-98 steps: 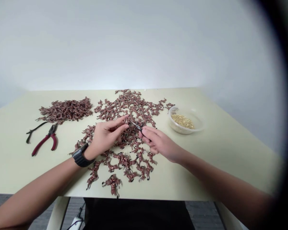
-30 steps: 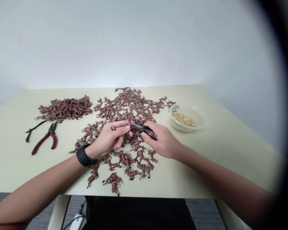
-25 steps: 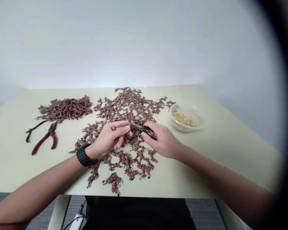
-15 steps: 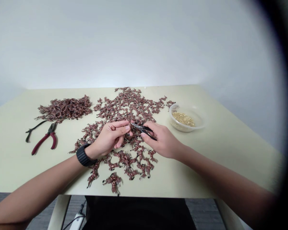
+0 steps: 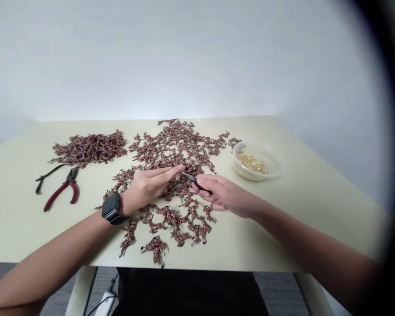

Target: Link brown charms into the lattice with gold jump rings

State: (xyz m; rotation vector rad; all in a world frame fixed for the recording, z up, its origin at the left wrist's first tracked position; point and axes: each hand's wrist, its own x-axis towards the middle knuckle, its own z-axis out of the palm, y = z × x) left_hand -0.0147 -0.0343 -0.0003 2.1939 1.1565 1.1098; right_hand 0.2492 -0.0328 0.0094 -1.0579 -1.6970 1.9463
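My right hand (image 5: 222,193) is wrapped round small pliers (image 5: 202,188) with black handles and slim metal jaws. The jaws' tips meet the fingertips of my left hand (image 5: 151,183). That hand is turned back-up, its thumb and fingers pressed together. Whatever they pinch is too small or too hidden to name. Both hands are over a wide spread of small brown horse-like figures (image 5: 174,140) with shiny copper-coloured bands and dark feet. One figure (image 5: 156,250) lies by itself near the table's front edge. A black watch (image 5: 111,208) is on my left wrist.
A denser heap of similar brown figures (image 5: 92,148) lies at the left. In front of it are red-handled pliers (image 5: 66,188) and a thin black tool (image 5: 46,179). A clear plastic bowl (image 5: 274,164) at the right holds tiny gold-coloured pieces (image 5: 252,163). A pale wall stands behind the table (image 5: 250,245).
My left hand has rolled over, from thumb side up to back up, and the watch face now shows. My right hand has turned with the pliers. Heap, bowl and spare tools look unmoved.
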